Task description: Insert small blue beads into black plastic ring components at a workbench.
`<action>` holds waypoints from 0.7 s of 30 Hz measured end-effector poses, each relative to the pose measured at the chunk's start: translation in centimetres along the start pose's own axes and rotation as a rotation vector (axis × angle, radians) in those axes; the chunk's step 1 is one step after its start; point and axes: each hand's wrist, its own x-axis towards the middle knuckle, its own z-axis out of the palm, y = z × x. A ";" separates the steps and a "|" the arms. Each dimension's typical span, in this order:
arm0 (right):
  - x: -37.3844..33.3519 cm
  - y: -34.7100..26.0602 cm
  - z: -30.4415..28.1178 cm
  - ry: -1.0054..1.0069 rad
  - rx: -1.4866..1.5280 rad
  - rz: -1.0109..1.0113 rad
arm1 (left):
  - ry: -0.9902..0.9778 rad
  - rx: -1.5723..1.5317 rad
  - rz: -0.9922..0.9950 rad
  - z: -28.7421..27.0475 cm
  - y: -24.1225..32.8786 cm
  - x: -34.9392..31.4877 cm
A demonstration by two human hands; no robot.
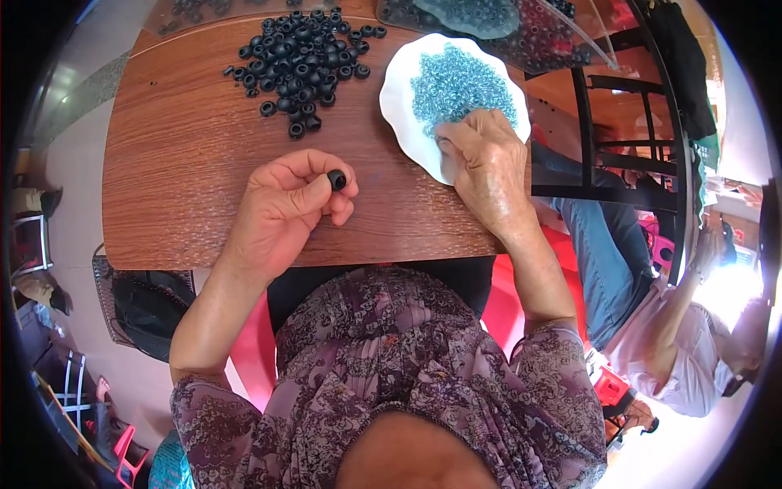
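My left hand (299,196) is closed over the near middle of the table. Between its thumb and forefinger it pinches one round black bead-like piece (336,180) with an opening in its face. To the right, my right hand (491,159) reaches over a white scalloped plate (399,110). Its fingers are drawn together at the near edge of a heap of tiny shiny pale-blue pieces (456,81), too small to tell their exact kind. The fingertips are partly hidden, so what they grip does not show. Beyond my left hand lies a loose pile of similar black pieces (301,61).
Everything stands on a brown wood-grain table (179,163). Clear plastic containers (562,33) with dark and red pieces sit along its far side. A black metal frame (631,196) rises at the right. Another person (652,342) sits beyond it.
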 end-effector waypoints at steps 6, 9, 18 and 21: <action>-0.1 0.0 -0.4 -0.021 0.078 -0.017 | -0.044 -0.058 0.017 -0.4 -0.2 0.2; -0.1 0.0 -0.5 -0.037 0.074 -0.047 | -0.043 -0.050 0.019 -0.4 -0.2 0.2; 0.2 -0.6 -0.3 0.002 0.144 -0.008 | -0.037 -0.049 0.020 -0.2 -0.2 0.1; 0.5 -0.9 -0.3 0.081 0.078 -0.014 | -0.011 0.013 0.002 0.1 0.0 0.0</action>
